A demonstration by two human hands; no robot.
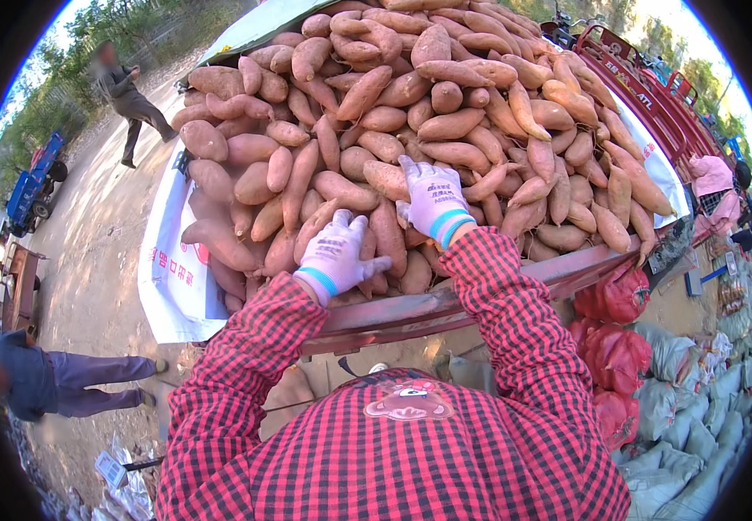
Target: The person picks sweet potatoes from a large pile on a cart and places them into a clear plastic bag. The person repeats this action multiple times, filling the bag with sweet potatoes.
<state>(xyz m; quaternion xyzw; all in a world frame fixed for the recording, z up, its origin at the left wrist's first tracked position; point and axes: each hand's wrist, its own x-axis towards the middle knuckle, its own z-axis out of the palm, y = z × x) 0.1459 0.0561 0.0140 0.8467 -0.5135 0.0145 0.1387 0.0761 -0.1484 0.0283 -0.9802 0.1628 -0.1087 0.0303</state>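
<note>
A large heap of sweet potatoes [382, 117] fills a vehicle's cargo bed in front of me, behind its red metal edge [415, 305]. Both my hands wear pale lilac knitted gloves with blue cuff bands. My left hand [339, 254] rests on sweet potatoes near the bed's edge, fingers forward and thumb pointing right. Farther up and to the right, my right hand [434, 195] lies palm down, its fingertips against a sweet potato [385, 180]. The undersides of both hands are hidden, so whether either one grips anything does not show.
White printed sheeting [171, 260] hangs over the bed's left side. Red mesh sacks [616, 355] and pale woven sacks [675, 417] are piled at lower right. One person [132, 91] is at upper left, another [70, 378] at lower left. A red cargo vehicle [642, 91] stands at upper right.
</note>
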